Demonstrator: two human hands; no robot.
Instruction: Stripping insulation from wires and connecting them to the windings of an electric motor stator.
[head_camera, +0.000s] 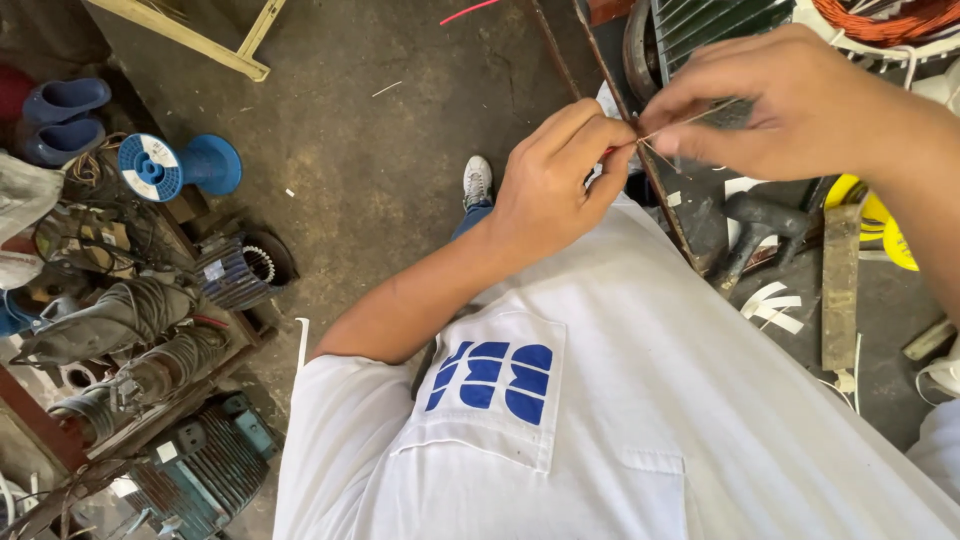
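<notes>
Thin wire (668, 128) sits pinched between both my hands, up near the top middle of view, right over the edge of the workbench (890, 300). Left hand (555, 185) has thumb & forefinger tips pressed together on one end of it; right hand (790, 100) comes in from the upper right w/ fingertips closed on the other end. Wire runs short & taut between the two pinches, a 2nd strand angling down from the same spot. Can't tell if it's twisted or just held.

Directly under the hands: my white shirt (640, 400) w/ a blue-marked chest pocket (490, 385), filling the lower middle. Left forearm crosses it up to the wire.

Behind right hand: a grey ribbed motor housing (700, 25) and a coil of orange wire (880, 20) at top right; the hand covers part of both. On the bench below: dark hammer (750, 230), long flat wood strip (840, 290), white paper strips (775, 305), something yellow (880, 215) partly hidden by my right forearm.

Past the bench edge, concrete floor (380, 150). White shoe (477, 182) shows just beside the left hand. Further left: blue spool (175, 165), blue boots (60, 120), a rack of old wound motor parts (140, 340) & a teal motor (200, 470) at bottom left. Wood frame (200, 35) lies at top left, well apart from the hands.
</notes>
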